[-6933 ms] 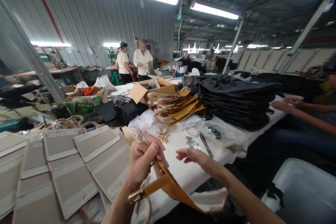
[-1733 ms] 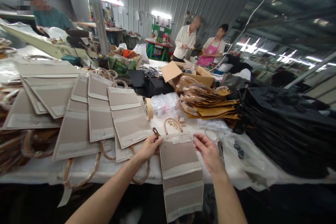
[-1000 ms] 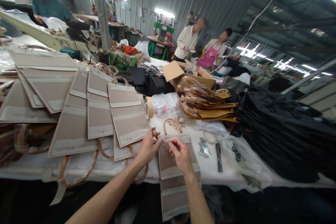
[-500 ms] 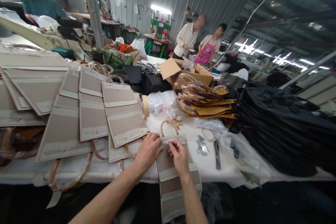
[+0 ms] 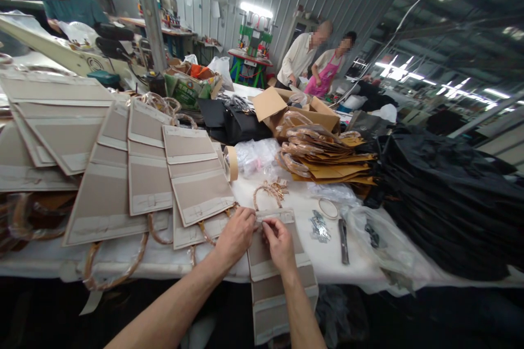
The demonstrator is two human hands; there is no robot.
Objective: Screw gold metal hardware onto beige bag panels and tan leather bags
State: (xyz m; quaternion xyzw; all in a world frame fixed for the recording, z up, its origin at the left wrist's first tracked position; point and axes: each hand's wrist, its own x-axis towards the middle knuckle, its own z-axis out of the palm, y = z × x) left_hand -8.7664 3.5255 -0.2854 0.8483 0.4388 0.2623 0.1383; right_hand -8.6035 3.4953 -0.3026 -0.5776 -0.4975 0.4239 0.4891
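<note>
A grey-beige bag panel (image 5: 266, 288) with pale taped strips lies in front of me, its lower part hanging over the table's front edge. A wrapped, curved handle (image 5: 268, 190) rises from its far end. My left hand (image 5: 237, 233) is closed at the panel's far left corner, fingers bent over its edge. My right hand (image 5: 280, 242) pinches just below the panel's far strip, thumb and forefinger together; what sits between them is too small to make out. Gold-coloured metal pieces (image 5: 280, 190) lie beyond the handle. Thin silvery metal pieces (image 5: 320, 227) are to the right.
Similar panels with handles (image 5: 149, 174) overlap on the left. A tape roll (image 5: 231, 163), a dark-handled tool (image 5: 344, 241), a ring (image 5: 328, 208) and a plastic bag (image 5: 379, 245) lie around. Brown pieces (image 5: 327, 158) and black material (image 5: 442, 202) are stacked right. Co-workers stand behind.
The whole view has shifted slightly, so things appear a little further right. Both hands stay at the panel's far end, with hardly any change in their fingers.
</note>
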